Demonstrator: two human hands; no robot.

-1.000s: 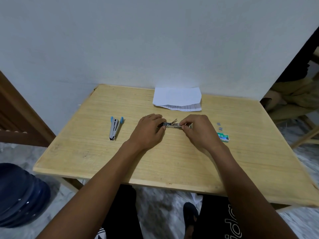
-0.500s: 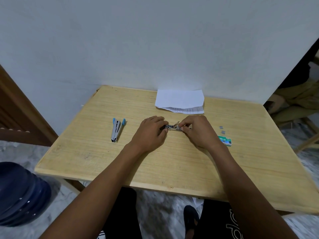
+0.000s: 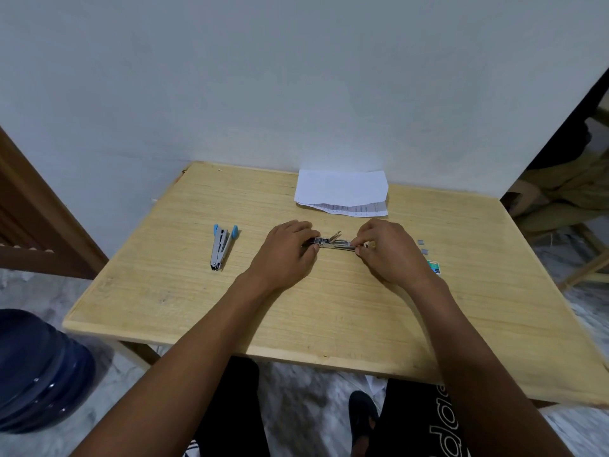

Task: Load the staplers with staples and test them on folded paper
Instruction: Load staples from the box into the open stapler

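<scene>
Centre of pale wooden bench [image 3: 329, 308]: silver metal stapler [image 3: 333, 243], opened out flat, lying L–R. The left grip [image 3: 286, 255] curls round its left end; the right grip [image 3: 390, 255] pinches its right end w/ thumb & forefinger. Anything else under those fingertips is too small to tell. Left of the hands, well apart: second stapler w/ blue ends [image 3: 221, 245], sprung open in a V. At far edge: folded white paper sheet [image 3: 341, 191]. Right of right grip: small grey staple strips [image 3: 422, 246] & green staple box [image 3: 434, 267], partly hidden by the wrist. Lower left, beside bench: dark blue water jug [image 3: 36, 367].
</scene>
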